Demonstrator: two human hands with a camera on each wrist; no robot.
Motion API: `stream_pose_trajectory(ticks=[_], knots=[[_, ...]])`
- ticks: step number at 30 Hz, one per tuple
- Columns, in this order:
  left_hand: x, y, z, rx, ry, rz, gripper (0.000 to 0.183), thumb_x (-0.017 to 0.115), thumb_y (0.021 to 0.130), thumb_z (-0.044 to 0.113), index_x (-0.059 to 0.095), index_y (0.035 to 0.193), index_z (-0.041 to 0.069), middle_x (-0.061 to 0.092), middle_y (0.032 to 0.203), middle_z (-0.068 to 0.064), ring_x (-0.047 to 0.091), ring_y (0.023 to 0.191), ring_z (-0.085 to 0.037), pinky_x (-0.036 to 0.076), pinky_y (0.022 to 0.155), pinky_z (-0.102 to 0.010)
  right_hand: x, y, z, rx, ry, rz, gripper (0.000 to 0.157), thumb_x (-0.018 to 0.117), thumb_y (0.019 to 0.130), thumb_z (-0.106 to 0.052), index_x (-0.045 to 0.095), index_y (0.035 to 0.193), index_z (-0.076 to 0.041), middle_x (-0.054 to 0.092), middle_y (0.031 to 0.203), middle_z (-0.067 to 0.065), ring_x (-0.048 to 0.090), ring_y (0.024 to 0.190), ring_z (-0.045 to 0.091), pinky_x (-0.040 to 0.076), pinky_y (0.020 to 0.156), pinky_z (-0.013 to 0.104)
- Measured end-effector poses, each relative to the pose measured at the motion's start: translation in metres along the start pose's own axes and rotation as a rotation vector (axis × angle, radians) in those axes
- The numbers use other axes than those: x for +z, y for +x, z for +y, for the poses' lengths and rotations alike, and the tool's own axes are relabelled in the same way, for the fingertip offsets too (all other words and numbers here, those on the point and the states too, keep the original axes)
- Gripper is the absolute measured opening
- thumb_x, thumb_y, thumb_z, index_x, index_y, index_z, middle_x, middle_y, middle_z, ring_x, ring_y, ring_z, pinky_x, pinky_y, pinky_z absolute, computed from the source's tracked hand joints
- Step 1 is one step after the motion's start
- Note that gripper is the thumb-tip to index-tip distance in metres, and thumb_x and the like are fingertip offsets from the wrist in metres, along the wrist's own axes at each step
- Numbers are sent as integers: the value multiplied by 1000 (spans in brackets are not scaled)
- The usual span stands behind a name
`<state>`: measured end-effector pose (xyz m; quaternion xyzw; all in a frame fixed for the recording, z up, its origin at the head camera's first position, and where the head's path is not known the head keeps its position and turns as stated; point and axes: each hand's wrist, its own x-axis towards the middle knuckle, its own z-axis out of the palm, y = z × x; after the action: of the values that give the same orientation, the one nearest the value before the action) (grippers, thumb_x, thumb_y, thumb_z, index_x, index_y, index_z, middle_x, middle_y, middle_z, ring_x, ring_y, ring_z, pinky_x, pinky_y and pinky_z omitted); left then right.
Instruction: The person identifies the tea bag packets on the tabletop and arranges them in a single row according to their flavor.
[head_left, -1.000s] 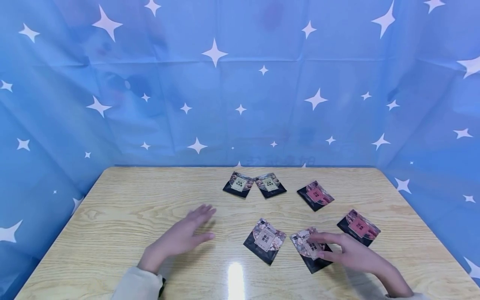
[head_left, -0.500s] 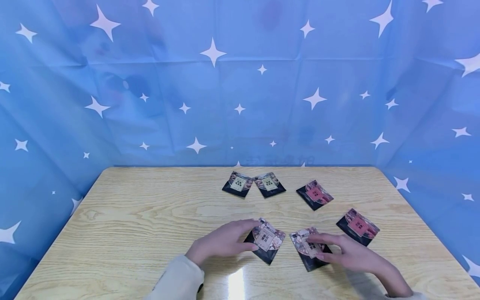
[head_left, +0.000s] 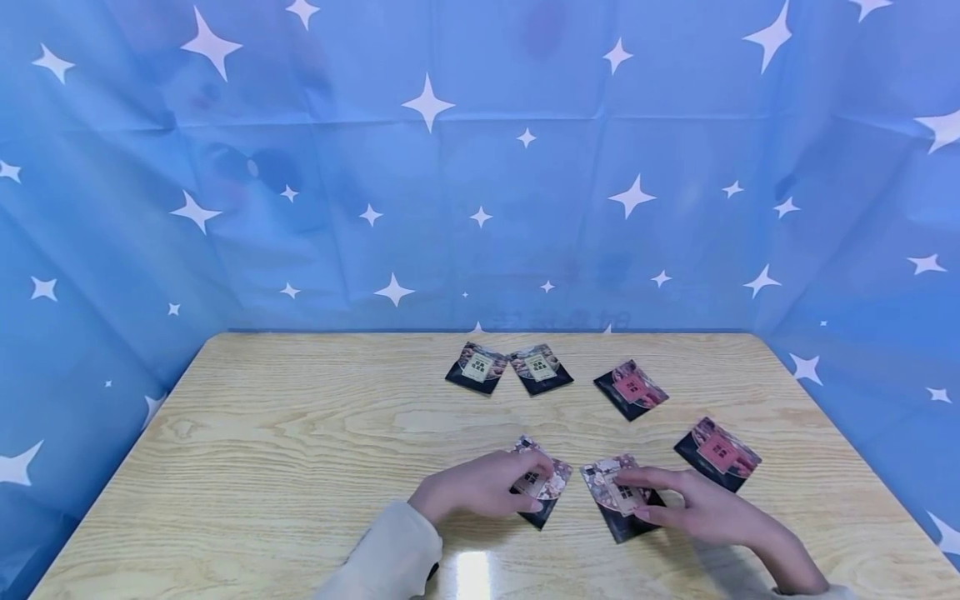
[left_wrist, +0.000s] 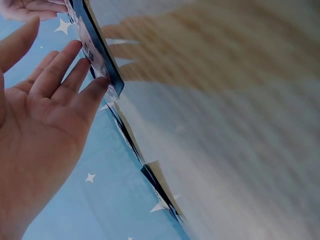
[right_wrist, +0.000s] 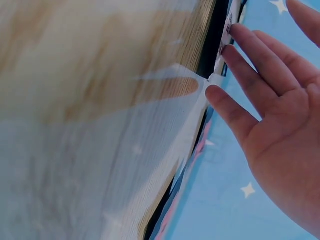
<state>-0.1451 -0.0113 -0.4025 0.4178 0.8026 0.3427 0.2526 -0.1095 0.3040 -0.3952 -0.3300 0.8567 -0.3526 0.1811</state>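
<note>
Wooden table (head_left: 300, 417) — two packets (head_left: 611, 500), long axes converging toward backdrop (head_left: 480, 167) — both hands' (head_left: 483, 483) (head_left: 697, 504) relaxed fingers (right_wrist: 260, 55) atop.

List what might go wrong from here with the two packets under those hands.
The left front packet lies flat, so the left hand's fingertips might slide across it instead of getting under an edge.
The right front packet lies just beside it; pushed together, the two could overlap.
The right hand is close to the nearer pink-labelled packet, and a sideways move may nudge that one.
</note>
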Motion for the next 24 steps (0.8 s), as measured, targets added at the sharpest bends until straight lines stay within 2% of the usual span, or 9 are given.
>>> stream_pose_trajectory(ticks=[6,12,17,22,24], knots=[[0,1,1,-17,41,-4,41,56,95,19,43,133,10,51,129,1,53,109,-7,43,91,-20,0,0,1,-1,-6,-1,40,51,97,-18,48,135,-6,50,130,23,41,119,-2,49,82,26],[-5,-10,-4,-66,66,37,42,56,95,22,44,134,12,51,129,1,52,111,-9,42,92,-23,0,0,2,-4,14,-12,41,51,97,-17,46,136,-4,49,130,24,40,120,-3,48,83,25],[-14,-28,-17,-122,58,98,41,55,95,24,46,133,13,51,131,-1,51,115,-12,40,96,-28,0,-1,2,-6,21,-17,41,51,97,-17,46,136,-4,48,131,25,39,120,-4,48,84,25],[-26,-53,-34,-165,36,167,40,56,94,23,47,131,11,52,132,-4,48,121,-19,38,100,-36,0,0,2,-3,30,-17,41,51,97,-16,47,136,-3,48,131,26,39,120,-4,48,83,25],[-32,-65,-41,-178,30,189,40,57,94,23,47,131,10,54,129,-6,50,118,-21,41,97,-37,-1,0,2,-5,30,-16,41,51,97,-16,47,135,-3,48,131,26,39,120,-4,48,83,25]])
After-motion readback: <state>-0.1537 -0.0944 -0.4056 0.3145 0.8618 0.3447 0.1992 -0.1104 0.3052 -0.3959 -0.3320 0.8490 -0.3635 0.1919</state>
